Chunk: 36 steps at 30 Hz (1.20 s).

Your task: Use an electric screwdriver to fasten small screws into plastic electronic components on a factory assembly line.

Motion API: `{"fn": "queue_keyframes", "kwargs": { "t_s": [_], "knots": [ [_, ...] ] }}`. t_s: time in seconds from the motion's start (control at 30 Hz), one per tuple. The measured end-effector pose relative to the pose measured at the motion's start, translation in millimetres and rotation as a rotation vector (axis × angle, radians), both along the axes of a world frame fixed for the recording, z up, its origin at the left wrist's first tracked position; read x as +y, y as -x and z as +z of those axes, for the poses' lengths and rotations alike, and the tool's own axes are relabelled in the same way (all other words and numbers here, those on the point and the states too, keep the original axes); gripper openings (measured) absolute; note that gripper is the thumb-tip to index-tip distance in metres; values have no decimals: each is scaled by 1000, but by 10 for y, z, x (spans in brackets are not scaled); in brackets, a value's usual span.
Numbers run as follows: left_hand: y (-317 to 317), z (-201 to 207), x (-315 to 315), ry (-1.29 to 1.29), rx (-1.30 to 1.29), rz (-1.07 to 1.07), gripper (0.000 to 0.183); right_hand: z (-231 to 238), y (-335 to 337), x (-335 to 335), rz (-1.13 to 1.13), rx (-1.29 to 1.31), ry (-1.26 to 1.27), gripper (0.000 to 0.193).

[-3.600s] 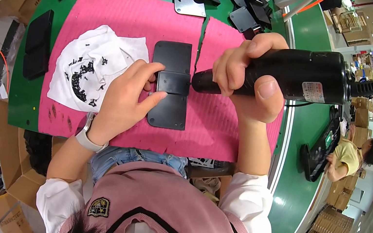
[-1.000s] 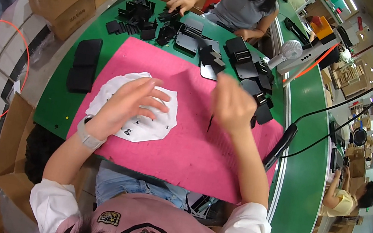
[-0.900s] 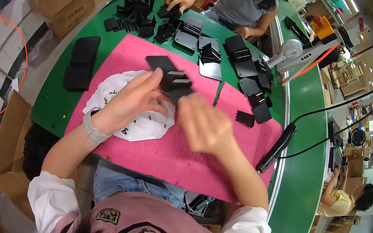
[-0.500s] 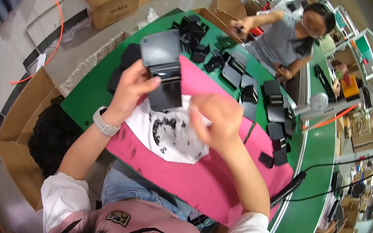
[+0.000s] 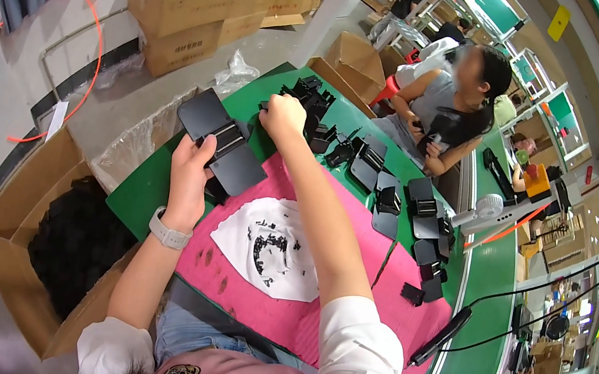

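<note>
My left hand [image 5: 189, 176], with a pale watch at its wrist, grips a black plastic piece made of two flat plates [image 5: 239, 167] joined by a slotted middle. It is held tilted above the table's left side. My right hand [image 5: 283, 119] reaches to the far edge, fingers curled closed beside a heap of black plastic parts [image 5: 316, 99]; what they hold, if anything, is hidden. Below my right forearm, a white cloth [image 5: 238, 234] lies on the pink mat [image 5: 292, 328], with many tiny black pieces [image 5: 272, 254] scattered on it.
Several black plate assemblies [image 5: 423, 208] line the right of the green table [image 5: 137, 187]. A corded black stick-shaped tool [image 5: 441, 336] lies at the mat's right edge. An open carton [image 5: 10, 257] of black items stands left. A co-worker [image 5: 440, 104] sits across, near a white fan [image 5: 487, 209].
My right hand has moved from over the cloth to the far heap. My left hand has shifted left and lower with the black plate piece. The co-worker has drawn an outstretched arm in.
</note>
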<state>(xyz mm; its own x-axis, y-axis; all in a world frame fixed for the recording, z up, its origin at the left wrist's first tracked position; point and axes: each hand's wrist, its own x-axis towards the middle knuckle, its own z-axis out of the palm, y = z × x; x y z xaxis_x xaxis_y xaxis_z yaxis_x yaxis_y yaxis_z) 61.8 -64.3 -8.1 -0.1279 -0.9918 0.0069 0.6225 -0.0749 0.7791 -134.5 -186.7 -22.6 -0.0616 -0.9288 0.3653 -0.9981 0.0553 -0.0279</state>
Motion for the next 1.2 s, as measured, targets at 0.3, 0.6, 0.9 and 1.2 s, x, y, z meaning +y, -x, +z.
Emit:
{"fn": "queue_keyframes", "kwargs": {
  "t_s": [0.3, 0.6, 0.9, 1.2],
  "knots": [
    [9, 90, 76, 216, -81, -97, 26, 126, 116, 389, 164, -251, 185, 26],
    [235, 190, 348, 151, -33, -591, 24, 959, 211, 2214, 697, -639, 241, 24],
    [625, 260, 825, 224, -106, -1002, 32, 845, 354, 3219, 562, -479, 323, 28],
    [706, 125, 935, 221, -102, -1019, 35, 792, 270, 3432, 485, -351, 292, 29]
  ]
}}
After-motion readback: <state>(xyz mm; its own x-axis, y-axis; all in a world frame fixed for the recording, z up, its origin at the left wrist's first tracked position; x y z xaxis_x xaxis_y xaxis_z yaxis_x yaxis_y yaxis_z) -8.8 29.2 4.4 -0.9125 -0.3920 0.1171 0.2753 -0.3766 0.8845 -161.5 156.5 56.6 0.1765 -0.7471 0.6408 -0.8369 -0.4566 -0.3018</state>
